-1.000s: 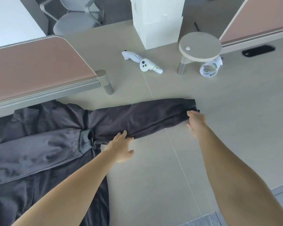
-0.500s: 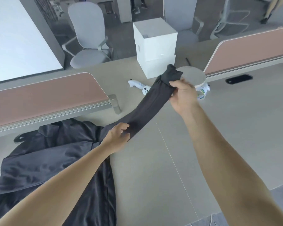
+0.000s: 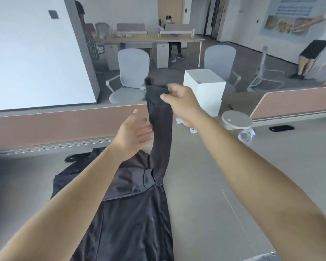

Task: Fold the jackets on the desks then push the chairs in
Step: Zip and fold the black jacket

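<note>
A dark grey jacket (image 3: pixel 132 213) lies on the pale desk (image 3: pixel 205 185), its body running toward me. One sleeve (image 3: pixel 160 132) is lifted nearly straight up from the shoulder. My right hand (image 3: pixel 179 102) pinches the sleeve's cuff high above the desk. My left hand (image 3: pixel 135 132) hovers just left of the raised sleeve, palm up and fingers spread, holding nothing. Beyond the desk divider stand two pale grey office chairs (image 3: pixel 130 76), pulled out from the desk, the second chair (image 3: pixel 220 63) farther right.
A pink-brown divider (image 3: pixel 55 125) runs along the desk's far edge, with another divider (image 3: pixel 297 102) at the right. A white box (image 3: pixel 205 91), a round grey stand (image 3: pixel 236 119), a tape roll (image 3: pixel 246 136) and a black slot (image 3: pixel 280 128) sit right of the sleeve. People stand in the background.
My right hand lifted the sleeve's cuff off the desk and raised it upright. My left hand let go of the sleeve and opened. The view tilted up toward the room.
</note>
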The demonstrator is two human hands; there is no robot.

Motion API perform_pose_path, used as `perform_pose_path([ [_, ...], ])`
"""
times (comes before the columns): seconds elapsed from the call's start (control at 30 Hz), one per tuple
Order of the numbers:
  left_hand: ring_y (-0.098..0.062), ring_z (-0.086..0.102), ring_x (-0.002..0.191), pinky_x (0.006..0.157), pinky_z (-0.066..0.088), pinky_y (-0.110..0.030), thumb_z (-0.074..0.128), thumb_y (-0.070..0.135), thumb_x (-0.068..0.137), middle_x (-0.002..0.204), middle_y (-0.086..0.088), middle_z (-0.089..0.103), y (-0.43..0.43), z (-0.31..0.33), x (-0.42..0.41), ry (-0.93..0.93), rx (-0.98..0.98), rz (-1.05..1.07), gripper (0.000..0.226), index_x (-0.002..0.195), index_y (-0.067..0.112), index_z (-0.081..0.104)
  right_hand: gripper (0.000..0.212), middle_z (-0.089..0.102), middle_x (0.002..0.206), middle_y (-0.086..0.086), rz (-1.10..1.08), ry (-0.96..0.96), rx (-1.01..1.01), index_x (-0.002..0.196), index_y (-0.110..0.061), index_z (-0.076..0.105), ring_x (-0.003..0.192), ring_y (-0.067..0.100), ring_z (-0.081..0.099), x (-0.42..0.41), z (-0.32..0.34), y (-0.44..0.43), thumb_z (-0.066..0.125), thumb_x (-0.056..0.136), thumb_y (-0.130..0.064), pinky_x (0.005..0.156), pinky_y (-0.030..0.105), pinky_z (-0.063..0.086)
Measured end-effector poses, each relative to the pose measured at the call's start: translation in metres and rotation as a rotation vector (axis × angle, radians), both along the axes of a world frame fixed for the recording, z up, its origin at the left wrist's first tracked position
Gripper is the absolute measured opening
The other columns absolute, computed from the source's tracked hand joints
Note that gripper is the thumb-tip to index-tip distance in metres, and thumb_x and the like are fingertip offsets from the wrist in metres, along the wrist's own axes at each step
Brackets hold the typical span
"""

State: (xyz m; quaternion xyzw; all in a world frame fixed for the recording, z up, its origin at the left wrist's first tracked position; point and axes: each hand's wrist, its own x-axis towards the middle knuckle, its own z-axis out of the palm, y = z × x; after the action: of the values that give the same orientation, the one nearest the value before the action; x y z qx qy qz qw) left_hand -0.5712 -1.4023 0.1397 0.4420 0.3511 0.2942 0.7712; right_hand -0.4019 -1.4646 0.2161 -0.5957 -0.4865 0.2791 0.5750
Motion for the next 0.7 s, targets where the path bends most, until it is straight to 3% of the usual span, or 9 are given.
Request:
perform_pose_path([
  [0.07,-0.035,0.06,0.122,0.107,0.045,-0.047,0.061,0.073,0.078,0.132,-0.018,0.062,0.001,0.011,-0.033,-0.071,-0.093,-0.005,0.087,0.135,0.007,0.055,0.026,0.072,0.115,0.004,0.07,-0.159,-0.074,0.12,-0.005,0.067,0.097,0.008,0.064,-0.052,-0.014,-0.002,0.056,0.096,-0.002,0.084,0.021,0.049],
  [0.17,-0.036,0.065,0.115,0.103,0.047,-0.05,0.064,0.067,0.082,0.122,-0.017,0.068,-0.002,0.011,-0.078,-0.14,-0.163,0.016,0.072,0.123,0.008,0.063,0.03,0.072,0.116,0.0,0.215,-0.263,-0.188,0.125,-0.01,0.066,0.095,0.005,0.066,-0.112,-0.037,-0.007,0.053,0.099,-0.004,0.085,0.018,0.049],
  [0.3,-0.026,0.071,0.082,0.074,0.057,-0.039,0.052,0.025,0.099,0.1,-0.012,0.068,-0.003,-0.006,-0.126,-0.143,-0.232,0.112,0.02,0.104,0.009,0.063,0.035,0.068,0.126,0.004,0.335,-0.235,-0.329,0.129,-0.011,0.063,0.113,0.01,0.063,-0.153,-0.054,-0.009,0.048,0.099,-0.002,0.103,0.029,0.049],
  [0.43,-0.03,0.063,0.09,0.075,0.053,-0.04,0.046,0.011,0.1,0.112,-0.016,0.065,0.008,-0.021,-0.163,-0.073,-0.28,0.245,0.028,0.126,0.01,0.056,0.034,0.063,0.134,-0.004,0.27,-0.444,-0.402,0.129,-0.017,0.063,0.122,0.007,0.057,-0.154,-0.073,-0.006,0.051,0.098,-0.009,0.109,0.028,0.042],
  [0.5,-0.028,0.063,0.087,0.071,0.051,-0.038,0.045,0.009,0.102,0.108,-0.016,0.064,0.015,-0.026,-0.179,-0.008,-0.236,0.255,0.022,0.121,0.007,0.056,0.044,0.055,0.144,-0.006,0.301,-0.55,-0.48,0.14,-0.02,0.055,0.133,0.01,0.05,-0.15,-0.089,-0.002,0.057,0.097,-0.017,0.114,0.029,0.037],
  [0.6,-0.035,0.064,0.106,0.081,0.056,-0.048,0.053,0.003,0.1,0.12,-0.02,0.064,0.034,-0.039,-0.2,0.081,-0.176,0.283,0.021,0.12,0.005,0.057,0.057,0.046,0.152,-0.006,0.349,-0.692,-0.634,0.148,-0.034,0.043,0.138,0.018,0.045,-0.151,-0.121,0.009,0.061,0.094,-0.033,0.114,0.041,0.038],
  [0.7,-0.035,0.063,0.111,0.078,0.057,-0.045,0.054,-0.002,0.098,0.125,-0.017,0.064,0.053,-0.052,-0.215,0.207,-0.09,0.349,0.03,0.125,0.009,0.059,0.053,0.063,0.132,-0.004,0.386,-0.762,-0.706,0.145,-0.043,0.041,0.121,0.025,0.06,-0.151,-0.158,0.023,0.054,0.094,-0.038,0.101,0.043,0.049],
])
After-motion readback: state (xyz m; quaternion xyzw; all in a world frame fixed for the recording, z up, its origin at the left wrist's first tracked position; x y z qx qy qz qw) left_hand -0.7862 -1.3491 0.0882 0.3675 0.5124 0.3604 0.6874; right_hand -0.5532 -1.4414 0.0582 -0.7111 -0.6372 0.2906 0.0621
